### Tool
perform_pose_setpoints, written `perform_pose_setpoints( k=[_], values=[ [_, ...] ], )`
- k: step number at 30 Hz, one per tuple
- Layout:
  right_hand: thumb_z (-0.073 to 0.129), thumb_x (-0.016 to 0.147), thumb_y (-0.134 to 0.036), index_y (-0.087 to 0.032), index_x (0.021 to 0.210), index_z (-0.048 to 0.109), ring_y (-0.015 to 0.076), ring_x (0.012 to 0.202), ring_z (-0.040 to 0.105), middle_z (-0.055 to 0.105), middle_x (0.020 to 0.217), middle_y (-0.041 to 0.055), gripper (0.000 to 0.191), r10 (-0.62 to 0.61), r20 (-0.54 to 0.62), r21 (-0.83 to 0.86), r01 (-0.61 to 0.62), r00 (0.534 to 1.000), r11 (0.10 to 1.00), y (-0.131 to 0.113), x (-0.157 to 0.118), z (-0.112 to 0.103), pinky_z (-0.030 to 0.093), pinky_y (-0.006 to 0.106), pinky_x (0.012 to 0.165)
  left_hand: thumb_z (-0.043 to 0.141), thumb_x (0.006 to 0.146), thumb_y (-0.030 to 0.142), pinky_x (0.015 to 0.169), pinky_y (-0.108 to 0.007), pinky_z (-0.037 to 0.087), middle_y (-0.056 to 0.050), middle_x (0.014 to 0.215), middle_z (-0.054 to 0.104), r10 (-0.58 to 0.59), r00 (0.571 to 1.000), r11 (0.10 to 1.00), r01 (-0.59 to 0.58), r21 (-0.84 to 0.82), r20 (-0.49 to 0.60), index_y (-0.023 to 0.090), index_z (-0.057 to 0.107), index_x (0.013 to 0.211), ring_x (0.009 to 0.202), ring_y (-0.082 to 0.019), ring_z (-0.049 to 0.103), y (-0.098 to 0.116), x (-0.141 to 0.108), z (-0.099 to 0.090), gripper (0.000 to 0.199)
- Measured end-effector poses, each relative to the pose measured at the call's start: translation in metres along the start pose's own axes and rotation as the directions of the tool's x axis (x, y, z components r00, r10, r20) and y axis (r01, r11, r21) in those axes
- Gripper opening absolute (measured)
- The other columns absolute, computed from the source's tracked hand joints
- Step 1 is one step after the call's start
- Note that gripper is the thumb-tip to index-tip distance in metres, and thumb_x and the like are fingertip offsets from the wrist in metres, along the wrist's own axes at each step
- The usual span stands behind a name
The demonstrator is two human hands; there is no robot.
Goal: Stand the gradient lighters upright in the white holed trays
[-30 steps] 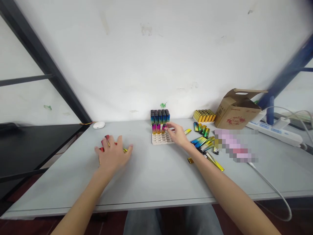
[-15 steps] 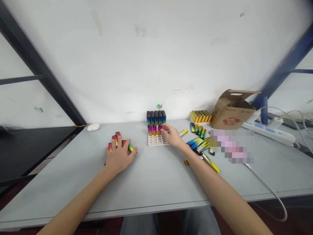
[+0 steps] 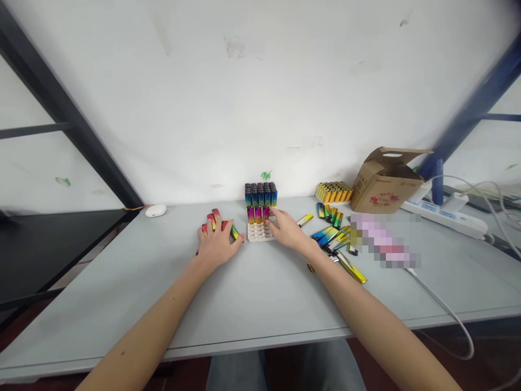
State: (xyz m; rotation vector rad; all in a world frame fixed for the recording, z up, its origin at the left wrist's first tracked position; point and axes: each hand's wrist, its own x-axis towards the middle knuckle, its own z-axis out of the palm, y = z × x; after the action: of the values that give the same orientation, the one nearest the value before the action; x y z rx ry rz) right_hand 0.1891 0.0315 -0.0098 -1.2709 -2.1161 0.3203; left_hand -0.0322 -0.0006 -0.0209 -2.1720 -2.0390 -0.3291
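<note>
On the grey table, my left hand lies with fingers spread over several red, yellow and green lighters, just left of the white tray. My right hand is at the right side of the white tray, its fingertips beside the rightmost of three pink-and-yellow lighters standing upright there. Whether those fingertips grip anything is too small to tell. The front holes of the tray that show hold nothing. Behind it stands a block of blue-and-black lighters.
Loose yellow, blue and silver lighters lie to the right of my right forearm. Farther back are a tray of yellow lighters, a cardboard box and a power strip. A white oval object sits at the back left.
My left hand has moved right, toward the tray, and the red lighters under it have shifted the same way. My right hand's fingers have come slightly lower beside the pink-and-yellow lighters.
</note>
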Motion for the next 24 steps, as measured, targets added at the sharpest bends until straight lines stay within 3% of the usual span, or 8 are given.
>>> perform_pose_setpoints(
  k=[5,9,12,18,21,24],
  values=[
    [0.048,0.091,-0.028,-0.009,0.133,0.046,0.0289,0.123,0.047,0.058,0.127,0.0174,0.046,-0.023,0.012,-0.066,0.024,1.000,0.998,0.001,-0.012,-0.007,0.040,0.041,0.102,0.033,0.089,0.059,0.110,-0.062,0.013,-0.019,0.151,0.035,0.090,0.994,0.985,-0.080,-0.156,0.060,0.015,0.022,0.151,0.143,-0.038,0.018,-0.022,0.006,-0.008,0.077],
    [0.047,0.091,-0.031,-0.010,0.135,0.045,0.0283,0.126,0.045,0.055,0.130,0.0173,0.048,-0.005,0.003,-0.073,0.005,1.000,0.997,0.002,-0.021,-0.014,0.038,0.041,0.104,0.031,0.092,0.048,0.110,-0.055,0.024,-0.011,0.145,0.045,0.159,0.986,0.963,-0.143,-0.228,0.050,0.022,0.050,0.132,0.139,-0.032,0.030,-0.041,0.013,-0.016,0.052],
    [0.047,0.092,-0.031,-0.010,0.135,0.045,0.0281,0.126,0.045,0.055,0.130,0.0167,0.048,0.014,0.009,-0.071,-0.014,1.000,0.997,0.002,-0.024,-0.016,0.037,0.041,0.105,0.035,0.089,0.036,0.113,-0.046,0.026,-0.008,0.137,0.054,0.191,0.981,0.945,-0.190,-0.265,-0.022,0.023,0.063,0.114,0.129,-0.025,0.044,-0.054,0.019,-0.016,0.039],
    [0.049,0.091,-0.028,-0.013,0.128,0.052,0.0279,0.122,0.047,0.057,0.126,0.0154,0.041,0.008,0.023,-0.100,-0.005,1.000,0.995,0.002,-0.024,-0.014,0.039,0.040,0.102,0.045,0.083,0.039,0.101,-0.038,0.042,-0.009,0.112,0.065,0.105,0.992,0.930,-0.123,-0.348,-0.071,0.022,0.065,0.082,0.112,-0.024,0.055,-0.065,0.022,-0.013,0.027],
    [0.050,0.090,-0.027,-0.014,0.125,0.054,0.0274,0.120,0.048,0.058,0.123,0.0147,0.038,0.004,0.021,-0.096,-0.002,1.000,0.995,0.004,-0.023,-0.013,0.039,0.040,0.101,0.052,0.078,0.044,0.097,-0.041,0.044,-0.010,0.106,0.065,0.078,0.991,0.957,-0.105,-0.270,-0.111,0.022,0.063,0.073,0.110,-0.027,0.056,-0.066,0.020,-0.012,0.025],
    [0.051,0.090,-0.027,-0.013,0.123,0.056,0.0273,0.119,0.048,0.059,0.122,0.0144,0.036,-0.002,0.020,-0.091,0.004,1.000,0.996,0.004,-0.023,-0.012,0.039,0.040,0.101,0.059,0.071,0.042,0.101,-0.045,0.040,-0.012,0.114,0.064,0.117,0.985,0.979,-0.136,-0.149,-0.127,0.022,0.064,0.072,0.119,-0.031,0.050,-0.067,0.020,-0.010,0.020]
  ],
)
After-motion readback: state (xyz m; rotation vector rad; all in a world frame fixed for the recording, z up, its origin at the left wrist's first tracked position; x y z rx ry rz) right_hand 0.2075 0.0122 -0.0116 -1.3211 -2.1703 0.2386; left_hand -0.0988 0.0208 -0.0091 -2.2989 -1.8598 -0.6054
